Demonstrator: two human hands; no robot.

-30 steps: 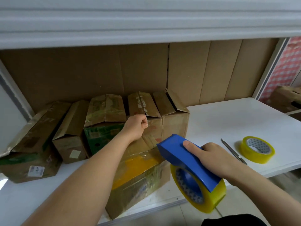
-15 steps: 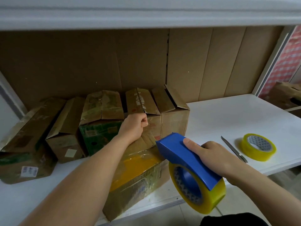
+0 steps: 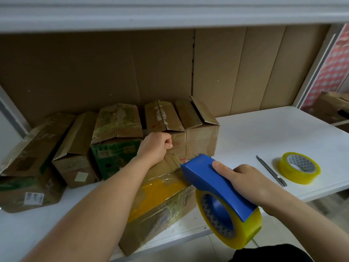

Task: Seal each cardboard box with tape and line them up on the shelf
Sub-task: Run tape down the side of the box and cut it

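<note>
Boxes in the row: five cardboard boxes along the cardboard backing, flaps leaning back, from the far-left box to the far-right box.
Box in front: one more, the taped box, lying at the shelf's front edge under the left forearm, shiny yellow tape over its top.
Box direction: the taped box's long axis runs diagonally, near end toward the bottom left, far end up and right toward the row.
Total boxes on this shelf: six.
Tape rolls: two. One yellow roll lies flat on the white shelf at right; the other sits in the blue dispenser.
Dispenser direction: its nose points up and left, right at the far end of the taped box, with the roll hanging off the front edge.
Cutters: one, the metal knife, just left of the loose roll.
Left hand: curled into a fist against the fourth box in the row; whether it pinches a flap or tape, I can't tell.
Right hand: wrapped round the dispenser, thumb on top.
Hands: apart.
</note>
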